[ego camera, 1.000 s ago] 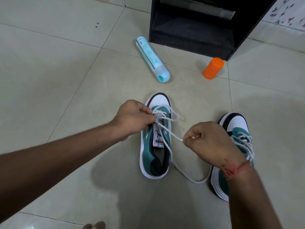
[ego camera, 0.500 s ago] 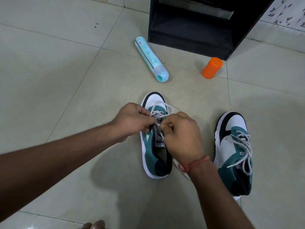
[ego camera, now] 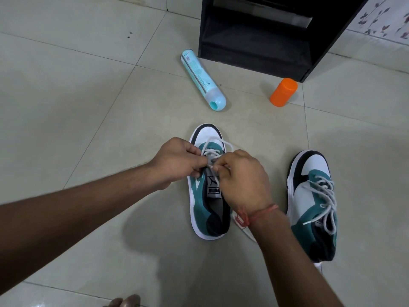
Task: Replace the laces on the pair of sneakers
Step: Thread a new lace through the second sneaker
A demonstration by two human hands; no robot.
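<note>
Pulled my right hand (ego camera: 241, 178) back to left hand (ego camera: 177, 161), both pinching lace (ego camera: 213, 151) mid-frame (next eyelet, I guess).

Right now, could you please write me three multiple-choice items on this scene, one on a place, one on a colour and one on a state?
1. Where does the light blue bottle lie?
A. On the floor beyond the sneaker being laced
B. Inside the black cabinet
C. On top of the laced sneaker

2. What colour is the small capped container near the black cabinet?
A. Green
B. Orange
C. White

3. What are the two hands doing?
A. Both rest flat on the floor
B. Both pinch the white lace over the sneaker
C. One holds the bottle

Answers:
1. A: the bottle lies on its side on the tiles, past the toe of the sneaker being laced.
2. B: its body and cap are orange.
3. B: the left hand and right hand meet over the white lace.
</note>
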